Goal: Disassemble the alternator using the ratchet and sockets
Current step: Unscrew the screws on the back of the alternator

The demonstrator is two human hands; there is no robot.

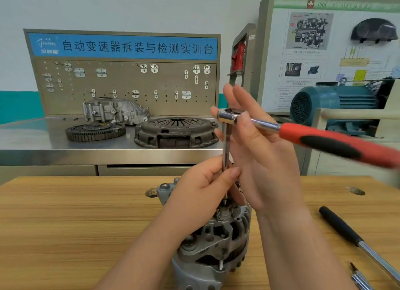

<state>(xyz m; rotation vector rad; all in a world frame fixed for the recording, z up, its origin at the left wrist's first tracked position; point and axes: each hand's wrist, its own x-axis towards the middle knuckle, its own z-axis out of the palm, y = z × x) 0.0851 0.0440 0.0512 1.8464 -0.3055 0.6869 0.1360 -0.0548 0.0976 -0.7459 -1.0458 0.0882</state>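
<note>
A grey metal alternator (pixel 218 244) stands on the wooden table (pixel 75 220), near the front middle. A ratchet (pixel 324 141) with a red and black handle points to the right, blurred at its far end. From its chrome head a long extension bar (pixel 225 146) runs straight down to the top of the alternator. My left hand (pixel 201 192) pinches the lower part of the bar just above the alternator. My right hand (pixel 255 151) is at the ratchet head, its fingers spread upward and its thumb across the metal neck.
A black-handled tool with a chrome shaft (pixel 355 240) lies on the table at the right, and a small bit (pixel 359 276) beside it. Behind is a steel bench (pixel 39 142) with a clutch cover (pixel 176 131), a flywheel (pixel 95 131) and a housing (pixel 114 111). A blue motor (pixel 333 103) stands at right.
</note>
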